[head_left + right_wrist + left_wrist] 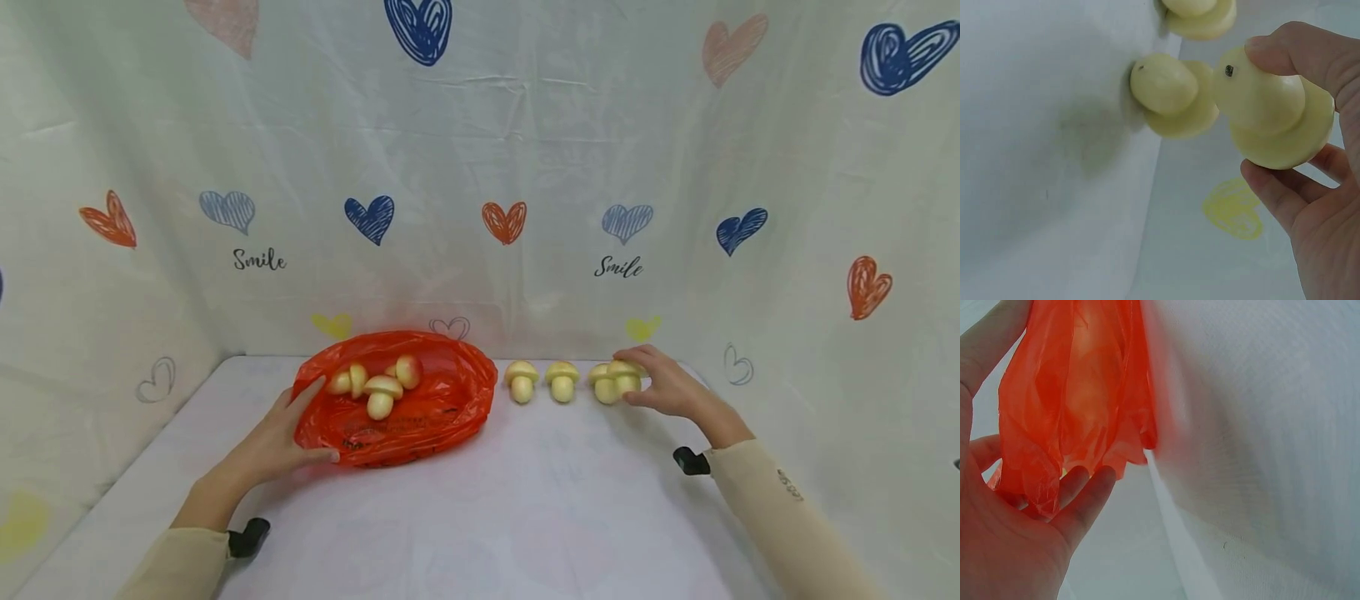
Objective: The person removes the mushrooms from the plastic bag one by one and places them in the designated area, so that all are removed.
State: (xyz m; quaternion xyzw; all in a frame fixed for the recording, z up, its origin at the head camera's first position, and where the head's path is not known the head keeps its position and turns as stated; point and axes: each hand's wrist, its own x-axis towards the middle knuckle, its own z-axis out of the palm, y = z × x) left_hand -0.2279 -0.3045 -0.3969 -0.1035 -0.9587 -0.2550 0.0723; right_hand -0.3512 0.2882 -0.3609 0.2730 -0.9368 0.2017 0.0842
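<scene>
A red plastic bag [450,417] lies with its mouth wide apart, and three pale yellow toy mushrooms [382,396] show in it, one with a reddish tint. My left hand [273,442] holds the bag's left side, thumb at the front edge and fingers [1088,503] bent around the thin plastic. On the right, my right hand [667,385] grips another mushroom [1266,103] between thumb and fingers, its stem turned toward the wrist camera. Close beside it stands a mushroom [1163,87] on the table, partly overlapped by the held one in the head view.
Two more mushrooms, a left one [521,382] and a right one [562,382], stand in a row between the bag and my right hand. The white table [525,517] meets a white curtain [450,150] printed with hearts along its back edge.
</scene>
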